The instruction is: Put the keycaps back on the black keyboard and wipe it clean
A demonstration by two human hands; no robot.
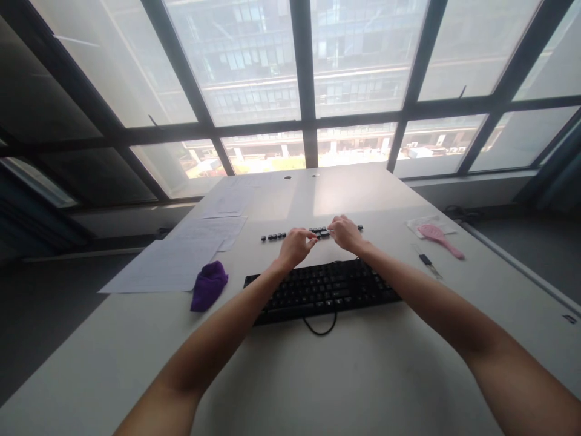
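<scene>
The fingers of the left hand (296, 247) nearly meet, those of the right hand (347, 234) curl inward — whether either grips anything, I cannot tell — at a row of black keycaps (324, 234) (just beyond the black keyboard (318, 287)) on the white table (354, 375).

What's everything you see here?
keyboard: one, black, mid-desk
keycaps: several, black, row beyond keyboard
cable: one, black, keyboard's near side
cloth: one, purple, left of keyboard
papers: several, white, left side
brush: one, pink, right side
wrapper: one, whitish, partly under brush
tool: one, black-and-silver, near brush
desk: one, white, below hands
windows: several, dark-framed, beyond desk
curtains: two, dark bluish, both edges
building: one, pale, outside
arms: two, bare, over keyboard
left hand, right hand: two, bare, at keycaps
</scene>
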